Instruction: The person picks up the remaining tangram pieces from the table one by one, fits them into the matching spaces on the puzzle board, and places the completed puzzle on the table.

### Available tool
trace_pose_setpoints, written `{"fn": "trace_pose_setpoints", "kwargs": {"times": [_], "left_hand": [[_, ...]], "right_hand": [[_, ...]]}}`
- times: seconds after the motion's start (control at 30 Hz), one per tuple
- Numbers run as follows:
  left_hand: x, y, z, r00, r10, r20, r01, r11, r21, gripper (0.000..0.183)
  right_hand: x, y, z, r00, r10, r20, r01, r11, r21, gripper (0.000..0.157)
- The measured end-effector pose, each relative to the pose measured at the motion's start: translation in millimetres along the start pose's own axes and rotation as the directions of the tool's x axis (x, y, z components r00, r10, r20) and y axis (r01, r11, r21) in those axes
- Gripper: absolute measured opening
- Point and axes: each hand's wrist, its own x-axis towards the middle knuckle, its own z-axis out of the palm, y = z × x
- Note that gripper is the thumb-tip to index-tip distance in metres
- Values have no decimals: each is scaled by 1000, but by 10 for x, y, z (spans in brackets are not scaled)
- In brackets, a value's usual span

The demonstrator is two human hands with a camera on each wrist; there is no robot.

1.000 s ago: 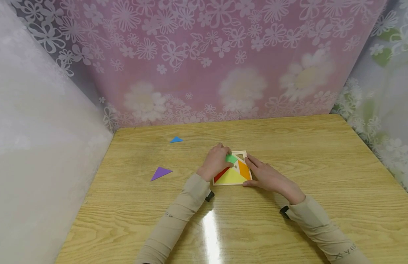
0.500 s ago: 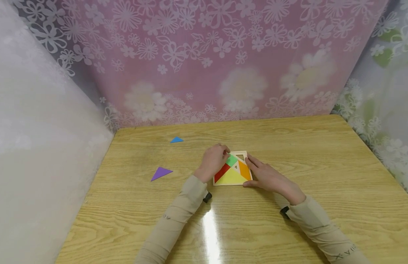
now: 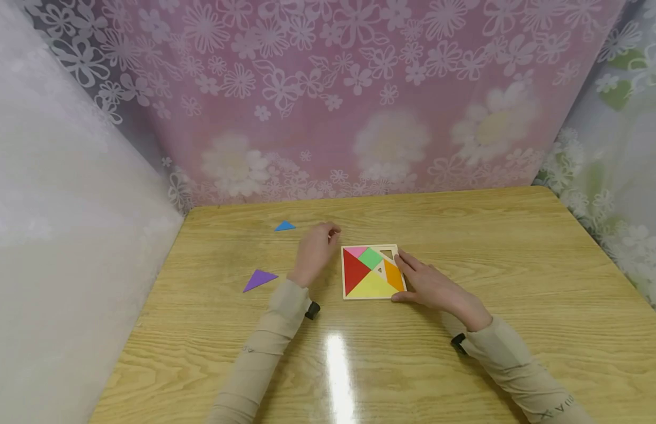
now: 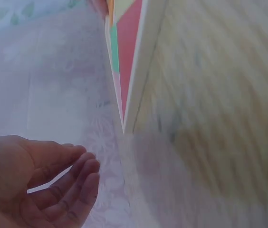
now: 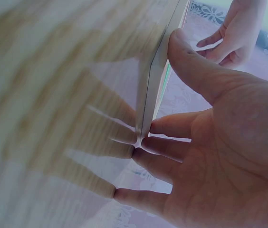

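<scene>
A square wooden tangram tray (image 3: 370,298) lies on the table. In it are a red triangle (image 3: 354,272), a yellow triangle (image 3: 370,287), a pink triangle (image 3: 355,251), a green square (image 3: 370,258) and an orange parallelogram (image 3: 394,275). Two triangular gaps show at its right part. My right hand (image 3: 431,284) rests against the tray's right side, thumb by the near corner, fingers nearly straight. Left of the tray, my left hand (image 3: 314,250) hovers apart from it. Its fingers are loosely bent with nothing between them, as the left wrist view (image 4: 53,185) confirms.
A small blue triangle (image 3: 285,226) lies on the wooden table (image 3: 466,224) toward the back left. Nearer and farther left lies a larger purple triangle (image 3: 259,280). Floral curtains (image 3: 386,135) hang along the table's back and sides.
My left hand has lifted from the tray's upper left and moved left, uncovering the pink triangle and the whole red one. My right hand has kept its place.
</scene>
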Motion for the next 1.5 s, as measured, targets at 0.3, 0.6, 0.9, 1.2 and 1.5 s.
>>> {"fn": "trace_pose_setpoints", "kwargs": {"times": [0.3, 0.6, 0.9, 1.2, 1.5], "left_hand": [[-25, -386, -178, 997, -72, -1, 72, 993, 92, 29], [-103, -614, -379, 982, -97, 160, 56, 968, 243, 42], [-130, -682, -433, 915, -228, 334, 142, 954, 264, 62], [-153, -645, -497, 920, -217, 325, 133, 956, 262, 54], [-217, -627, -501, 933, -188, 308, 107, 959, 263, 52]], "right_hand": [[-6, -19, -8, 1000, -7, 3, 7, 1000, -1, 88], [-11, 6, 14, 1000, -3, 6, 3, 1000, -8, 89], [-1, 4, 13, 1000, -2, 12, 2, 1000, -6, 89], [-3, 2, 4, 1000, -4, 3, 4, 1000, -8, 88], [-3, -10, -12, 1000, -2, 1, 2, 1000, 2, 88]]}}
